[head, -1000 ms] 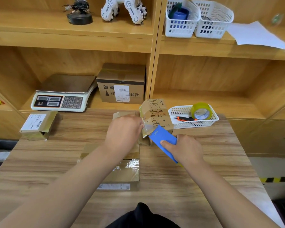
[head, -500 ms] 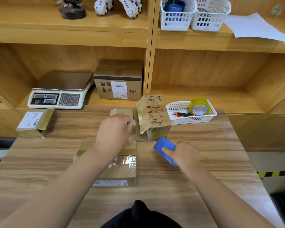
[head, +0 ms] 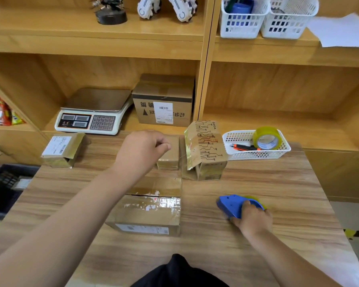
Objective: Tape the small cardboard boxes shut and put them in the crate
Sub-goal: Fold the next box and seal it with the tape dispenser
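Both forearms are bare along their whole visible length, one at 7 o'clock, the other at 5 o'clock, and so are the left hand [head: 141, 151] and the right hand [head: 254, 219]. At 6 o'clock, against the bottom edge, a rounded bulge of plain black fabric [head: 179, 273] shows, matte and softly creased. It is part of the person's clothing, but which piece cannot be told.

The wooden table [head: 278, 183] bears a labelled box [head: 61, 149] far left, a small box [head: 169, 157] just beside a printed box [head: 205, 154], a flat box [head: 151, 212] in front, a white basket [head: 255, 154] and a blue tape dispenser [head: 231, 206].
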`<state>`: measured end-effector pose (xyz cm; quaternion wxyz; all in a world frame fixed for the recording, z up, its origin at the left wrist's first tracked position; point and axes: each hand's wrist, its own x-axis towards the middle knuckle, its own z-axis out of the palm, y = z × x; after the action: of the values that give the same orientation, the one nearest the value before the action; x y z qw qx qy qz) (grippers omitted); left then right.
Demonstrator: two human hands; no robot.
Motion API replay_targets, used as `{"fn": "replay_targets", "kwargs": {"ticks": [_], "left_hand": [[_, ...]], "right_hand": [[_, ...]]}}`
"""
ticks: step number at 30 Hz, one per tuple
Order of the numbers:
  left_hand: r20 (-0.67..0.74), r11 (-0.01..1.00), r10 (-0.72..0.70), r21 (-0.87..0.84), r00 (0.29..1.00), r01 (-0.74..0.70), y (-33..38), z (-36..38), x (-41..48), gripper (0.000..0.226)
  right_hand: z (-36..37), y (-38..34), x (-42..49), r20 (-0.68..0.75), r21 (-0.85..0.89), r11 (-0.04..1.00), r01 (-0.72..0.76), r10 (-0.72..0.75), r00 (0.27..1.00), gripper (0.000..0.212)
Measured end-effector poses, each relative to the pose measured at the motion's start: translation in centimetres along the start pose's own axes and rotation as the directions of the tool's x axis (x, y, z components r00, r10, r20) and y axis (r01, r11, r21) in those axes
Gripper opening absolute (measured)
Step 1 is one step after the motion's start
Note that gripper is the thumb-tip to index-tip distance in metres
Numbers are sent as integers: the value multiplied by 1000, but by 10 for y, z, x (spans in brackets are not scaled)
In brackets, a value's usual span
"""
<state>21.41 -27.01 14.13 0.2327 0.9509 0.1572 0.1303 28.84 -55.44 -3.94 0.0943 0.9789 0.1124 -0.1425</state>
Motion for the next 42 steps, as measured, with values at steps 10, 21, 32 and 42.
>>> {"fn": "replay_targets", "kwargs": {"ticks": [10,21,32,42], "left_hand": [[-40,1000,22,18,999,-21,-8,-13,7,12],[1,905,-218,-373,976,203,-36,-10,-10,12],[163,680,-509,-526,845,511,-74,41,-32,18],[206,754,-496,-380,844,536,-86,56,-34,21]], "right_hand": [[-129,-77,16,-252,874,326,362,-334,908,74],[-131,-95,14,-73,997,-21,71,-344,936,3],[-112,-107,14,13,995,96,17,-306,952,11],[-85,-112,23,-86,955,249,160,-282,955,28]]}}
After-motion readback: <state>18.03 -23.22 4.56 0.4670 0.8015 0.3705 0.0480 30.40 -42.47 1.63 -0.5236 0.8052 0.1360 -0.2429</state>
